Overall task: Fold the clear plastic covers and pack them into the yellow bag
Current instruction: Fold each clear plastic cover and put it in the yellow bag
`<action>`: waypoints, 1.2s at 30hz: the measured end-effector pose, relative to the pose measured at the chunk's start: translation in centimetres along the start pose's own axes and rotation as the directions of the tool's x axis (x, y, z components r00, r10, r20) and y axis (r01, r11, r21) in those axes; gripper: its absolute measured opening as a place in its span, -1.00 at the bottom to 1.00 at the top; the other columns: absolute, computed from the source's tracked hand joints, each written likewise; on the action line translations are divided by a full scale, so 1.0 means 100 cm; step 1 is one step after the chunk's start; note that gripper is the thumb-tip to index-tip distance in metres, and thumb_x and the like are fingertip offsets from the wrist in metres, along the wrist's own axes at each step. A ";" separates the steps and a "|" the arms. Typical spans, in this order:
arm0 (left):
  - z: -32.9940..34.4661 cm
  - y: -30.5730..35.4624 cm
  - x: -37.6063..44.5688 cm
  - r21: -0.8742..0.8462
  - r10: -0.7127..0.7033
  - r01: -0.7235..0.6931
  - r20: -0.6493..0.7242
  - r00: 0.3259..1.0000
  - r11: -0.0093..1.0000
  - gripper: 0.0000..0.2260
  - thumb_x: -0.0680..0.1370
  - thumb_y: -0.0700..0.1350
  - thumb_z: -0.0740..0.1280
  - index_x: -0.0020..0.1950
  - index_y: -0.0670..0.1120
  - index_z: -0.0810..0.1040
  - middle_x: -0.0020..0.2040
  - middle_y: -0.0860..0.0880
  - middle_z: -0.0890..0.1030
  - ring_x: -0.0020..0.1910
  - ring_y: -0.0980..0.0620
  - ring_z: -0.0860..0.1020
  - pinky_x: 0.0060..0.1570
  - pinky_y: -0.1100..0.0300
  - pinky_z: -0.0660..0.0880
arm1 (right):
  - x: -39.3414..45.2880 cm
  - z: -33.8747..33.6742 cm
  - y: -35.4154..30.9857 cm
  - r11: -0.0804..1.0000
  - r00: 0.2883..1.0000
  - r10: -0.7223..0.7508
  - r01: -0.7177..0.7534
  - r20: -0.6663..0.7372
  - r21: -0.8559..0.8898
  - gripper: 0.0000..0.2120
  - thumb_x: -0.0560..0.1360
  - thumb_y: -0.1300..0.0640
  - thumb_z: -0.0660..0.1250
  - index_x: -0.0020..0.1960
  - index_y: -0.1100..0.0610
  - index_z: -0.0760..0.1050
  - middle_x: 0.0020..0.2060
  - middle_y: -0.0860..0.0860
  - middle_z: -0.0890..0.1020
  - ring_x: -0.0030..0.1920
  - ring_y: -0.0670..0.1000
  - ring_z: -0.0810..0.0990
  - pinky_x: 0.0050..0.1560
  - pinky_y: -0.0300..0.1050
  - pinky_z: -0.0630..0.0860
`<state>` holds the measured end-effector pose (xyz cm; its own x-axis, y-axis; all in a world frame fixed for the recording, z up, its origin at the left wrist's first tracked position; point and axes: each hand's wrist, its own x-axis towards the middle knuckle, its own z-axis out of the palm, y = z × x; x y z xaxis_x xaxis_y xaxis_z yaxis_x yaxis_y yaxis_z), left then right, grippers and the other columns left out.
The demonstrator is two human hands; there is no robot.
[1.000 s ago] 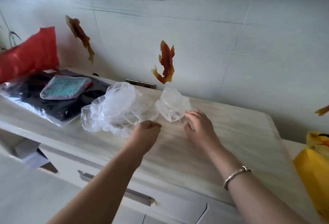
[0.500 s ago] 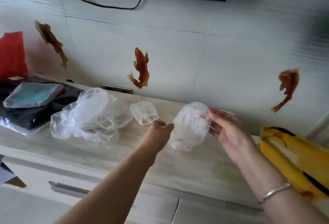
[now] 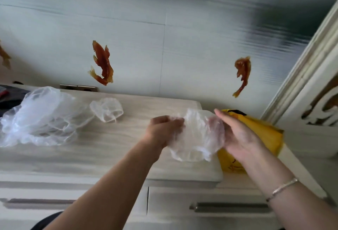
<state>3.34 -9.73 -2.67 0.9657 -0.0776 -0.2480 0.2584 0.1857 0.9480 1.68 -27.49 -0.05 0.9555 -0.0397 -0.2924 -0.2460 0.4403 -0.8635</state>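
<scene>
She has one clear cover (image 3: pixel 196 136) up between both hands, left fingers (image 3: pixel 175 123) bunched on its edge, right fingers (image 3: pixel 222 117) nearly straight behind it, the yellow bag (image 3: pixel 265 133) just beyond them, while a heap (image 3: pixel 42 116) and a single cover (image 3: pixel 107 109) wait unfolded on the counter (image 3: pixel 109 147).
</scene>
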 end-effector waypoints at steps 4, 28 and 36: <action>0.010 -0.003 0.008 0.060 0.108 -0.099 -0.157 0.982 0.993 -0.71 0.51 -0.10 0.42 -0.39 -0.11 0.48 -0.48 -0.01 0.57 -0.55 0.07 0.49 -0.55 0.30 0.39 | -0.009 -0.007 0.004 0.980 0.972 0.196 -0.190 0.129 -0.054 -0.65 0.47 0.02 0.36 0.10 0.27 0.60 0.03 0.19 0.66 -0.01 0.12 0.65 -0.11 -0.02 0.60; 0.033 -0.005 0.009 0.254 0.137 -0.142 0.034 0.990 0.957 -0.79 0.59 -0.15 0.30 -0.18 -0.19 0.62 -0.40 0.01 0.62 -0.56 0.15 0.48 -0.51 0.37 0.43 | 0.009 -0.009 0.005 0.941 0.994 0.093 -0.106 -0.058 -0.320 -0.56 0.47 -0.24 0.30 0.12 0.09 0.58 -0.07 0.13 0.69 -0.07 0.21 0.63 -0.15 0.14 0.61; 0.021 -0.014 0.026 0.373 0.187 -0.113 -0.170 0.967 0.921 -0.70 0.62 -0.09 0.16 -0.12 -0.23 0.58 -0.25 -0.08 0.55 -0.24 -0.05 0.50 -0.20 0.11 0.42 | 0.005 -0.006 0.004 0.994 0.989 0.105 -0.101 0.103 -0.041 -0.79 0.55 0.19 0.20 -0.05 0.26 0.58 -0.20 0.13 0.64 -0.30 0.03 0.60 -0.40 -0.19 0.55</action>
<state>5.39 -12.25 -4.21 0.9874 0.1261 -0.0961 0.1186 -0.1854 0.9755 1.93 -27.93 -0.75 0.9361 0.0991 -0.3376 -0.3478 0.4051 -0.8455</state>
